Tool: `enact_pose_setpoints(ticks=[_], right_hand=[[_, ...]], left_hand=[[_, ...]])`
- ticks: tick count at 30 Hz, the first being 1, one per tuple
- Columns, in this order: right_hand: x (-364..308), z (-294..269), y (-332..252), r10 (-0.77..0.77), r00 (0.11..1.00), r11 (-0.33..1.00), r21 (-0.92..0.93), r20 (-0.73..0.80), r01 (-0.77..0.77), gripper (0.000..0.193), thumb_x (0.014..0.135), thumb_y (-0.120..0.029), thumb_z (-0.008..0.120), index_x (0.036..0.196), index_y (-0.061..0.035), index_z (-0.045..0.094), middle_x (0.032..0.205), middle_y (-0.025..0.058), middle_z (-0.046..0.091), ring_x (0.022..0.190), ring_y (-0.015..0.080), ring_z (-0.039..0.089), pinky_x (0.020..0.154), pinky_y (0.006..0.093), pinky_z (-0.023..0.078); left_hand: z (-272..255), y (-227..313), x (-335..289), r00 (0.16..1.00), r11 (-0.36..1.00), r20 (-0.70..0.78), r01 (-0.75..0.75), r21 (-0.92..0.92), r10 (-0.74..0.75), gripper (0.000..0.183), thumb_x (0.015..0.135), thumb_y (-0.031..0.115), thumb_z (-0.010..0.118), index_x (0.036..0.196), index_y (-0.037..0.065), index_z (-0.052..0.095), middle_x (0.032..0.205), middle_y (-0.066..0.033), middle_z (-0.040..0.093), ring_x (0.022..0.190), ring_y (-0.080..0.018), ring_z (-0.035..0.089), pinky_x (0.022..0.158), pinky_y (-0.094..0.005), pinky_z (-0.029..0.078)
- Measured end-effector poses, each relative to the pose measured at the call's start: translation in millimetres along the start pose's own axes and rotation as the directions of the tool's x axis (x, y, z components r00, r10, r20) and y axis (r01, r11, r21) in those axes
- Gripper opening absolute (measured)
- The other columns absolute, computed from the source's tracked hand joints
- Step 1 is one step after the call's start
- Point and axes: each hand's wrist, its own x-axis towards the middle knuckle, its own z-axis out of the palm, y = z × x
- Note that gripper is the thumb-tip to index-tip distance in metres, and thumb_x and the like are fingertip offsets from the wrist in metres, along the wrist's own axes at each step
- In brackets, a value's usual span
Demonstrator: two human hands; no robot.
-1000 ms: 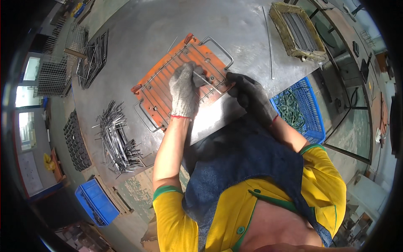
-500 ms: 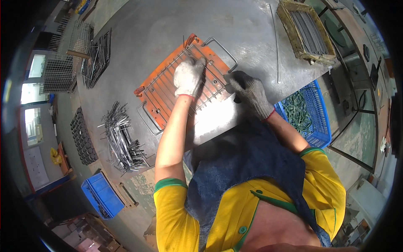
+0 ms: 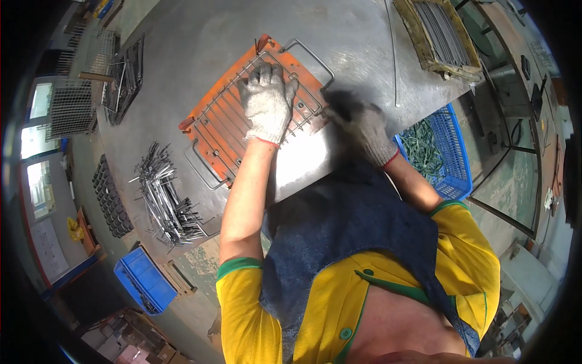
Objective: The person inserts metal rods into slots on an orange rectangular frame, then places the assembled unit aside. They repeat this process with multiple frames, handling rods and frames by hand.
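An orange plate point(image 3: 307, 77) lies at a slant on the metal table, and a grid of thin metal rods point(image 3: 225, 104) rests on it. Bent wire handles stick out at its two ends, one at the upper right point(image 3: 315, 57) and one at the lower left point(image 3: 202, 171). My left hand point(image 3: 267, 103), in a white knit glove, lies on the grid with its fingers stretched out. Beside the plate's right corner is my right hand point(image 3: 364, 124), in a greyer, dark-stained glove. Motion smears its fingers, so I cannot make out their grip.
Bundled metal rods point(image 3: 167, 197) lie left on the metal table point(image 3: 200, 36), with bent wire pieces point(image 3: 125, 82) farther back. One long rod point(image 3: 393, 57) lies near a rod-filled tray point(image 3: 439, 36). A blue basket point(image 3: 451, 158) holds green strands; a blue bin point(image 3: 145, 280) stands lower left.
My left hand has opened from a closed shape to flat, stretched fingers on the grid. My right hand has shifted slightly at the plate's right corner and is now blurred.
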Motion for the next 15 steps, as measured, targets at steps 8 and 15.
enact_pose_setpoints(ticks=[8, 15], right_hand=[[25.0, 40.0, 16.8, -0.209, 0.949, 0.976, 0.014, -0.235, 0.218, 0.051, 0.088, -0.026, 0.075, 0.134, -0.0132, 0.059, 0.136, 0.0129, 0.059, 0.122, 0.0298, 0.059, 0.101, 0.0437, 0.049], [23.4, 44.1, 15.8, 0.011, 0.937, 0.863, 0.477, -0.348, 0.167, 0.027, 0.1, -0.012, 0.057, 0.126, -0.0066, 0.064, 0.125, 0.0124, 0.067, 0.111, 0.022, 0.065, 0.097, 0.0359, 0.051]], left_hand=[[4.3, -7.2, -10.3, 0.99, 0.965, 0.065, 0.14, -0.221, -0.128, 0.04, 0.096, 0.038, 0.056, 0.114, 0.003, 0.063, 0.11, -0.0158, 0.061, 0.107, -0.032, 0.059, 0.098, -0.0484, 0.043], [10.2, -3.0, -9.9, 0.971, 0.892, 0.009, 0.225, -0.392, -0.24, 0.042, 0.096, 0.036, 0.058, 0.12, 0.003, 0.063, 0.128, -0.0187, 0.058, 0.123, -0.038, 0.051, 0.112, -0.05, 0.036]])
